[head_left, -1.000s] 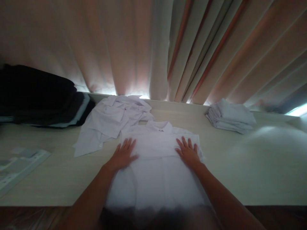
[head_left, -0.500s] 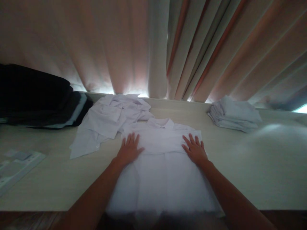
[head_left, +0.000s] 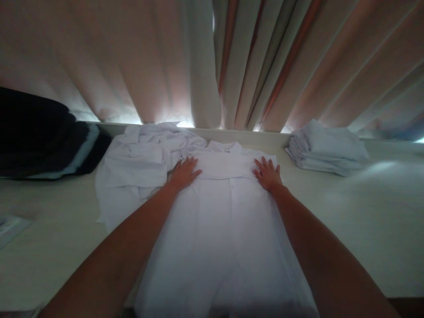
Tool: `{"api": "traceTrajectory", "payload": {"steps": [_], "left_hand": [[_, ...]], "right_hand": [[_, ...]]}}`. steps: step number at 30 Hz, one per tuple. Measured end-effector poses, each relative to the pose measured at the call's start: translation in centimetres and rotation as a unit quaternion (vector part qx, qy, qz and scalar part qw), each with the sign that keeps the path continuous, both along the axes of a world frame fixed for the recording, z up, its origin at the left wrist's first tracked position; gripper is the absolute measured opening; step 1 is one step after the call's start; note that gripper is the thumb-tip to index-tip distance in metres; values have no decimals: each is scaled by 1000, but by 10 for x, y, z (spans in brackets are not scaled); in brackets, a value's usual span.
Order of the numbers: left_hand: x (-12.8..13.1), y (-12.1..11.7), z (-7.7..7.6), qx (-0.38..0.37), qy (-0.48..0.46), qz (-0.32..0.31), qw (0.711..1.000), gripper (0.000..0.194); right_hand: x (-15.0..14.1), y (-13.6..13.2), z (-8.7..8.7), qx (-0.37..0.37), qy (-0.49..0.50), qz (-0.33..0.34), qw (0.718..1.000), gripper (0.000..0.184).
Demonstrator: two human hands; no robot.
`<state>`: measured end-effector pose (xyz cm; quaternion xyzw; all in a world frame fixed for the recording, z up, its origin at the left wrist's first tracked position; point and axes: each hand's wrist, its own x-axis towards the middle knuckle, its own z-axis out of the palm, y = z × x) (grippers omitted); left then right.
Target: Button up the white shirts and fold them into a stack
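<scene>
The left hand [head_left: 184,173] and right hand [head_left: 267,174] are resting open, fingers spread, on a white shirt [head_left: 228,216] lying under and between them. Crumpled white cloth [head_left: 139,161] is lying just beside the left hand, dark clothes [head_left: 39,137] farther left; a folded stack [head_left: 326,148] is sitting right of the right hand on the counter [head_left: 367,212].

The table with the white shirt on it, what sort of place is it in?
Probably an indoor room, maybe in a home or small clothes workshop. Curtains hang behind a pale table, which holds a spread-out white shirt and a folded white stack.
</scene>
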<state>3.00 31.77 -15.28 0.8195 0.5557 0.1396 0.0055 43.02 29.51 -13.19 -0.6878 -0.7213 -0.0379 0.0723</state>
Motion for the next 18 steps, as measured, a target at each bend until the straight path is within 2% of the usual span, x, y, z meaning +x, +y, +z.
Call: {"api": "traceTrajectory", "payload": {"steps": [2, 4, 6, 8, 11, 12, 13, 14, 16, 18], "left_hand": [[-5, -12, 8, 9, -7, -3, 1000, 55], [-11, -38, 19, 18, -10, -4, 1000, 49], [-20, -78, 30, 29, -30, 0, 999, 42], [-30, -131, 39, 41, -108, 24, 993, 36], [-43, -228, 45, 0, -235, 84, 968, 32], [-45, -261, 44, -6, -249, 105, 963, 34], [-46, -293, 41, -16, -261, 126, 957, 37], [-46, -323, 37, -50, -295, 172, 939, 37], [-41, -372, 25, -108, -372, 259, 885, 35], [-33, -405, 13, -162, -431, 336, 822, 28]], "right_hand": [[-8, -9, 11, 79, 24, 16, 996, 55], [-12, -37, 22, 162, 76, 25, 984, 50], [-8, -86, 29, 219, 149, 27, 964, 43], [6, -156, 27, 234, 219, 10, 947, 36], [35, -277, 7, 202, 274, -141, 930, 36], [43, -314, -2, 185, 289, -198, 918, 39], [49, -347, -12, 165, 305, -251, 904, 42], [52, -373, -21, 139, 329, -292, 888, 44], [51, -407, -34, 56, 406, -326, 852, 50], [41, -418, -39, -4, 475, -328, 816, 57]]}}
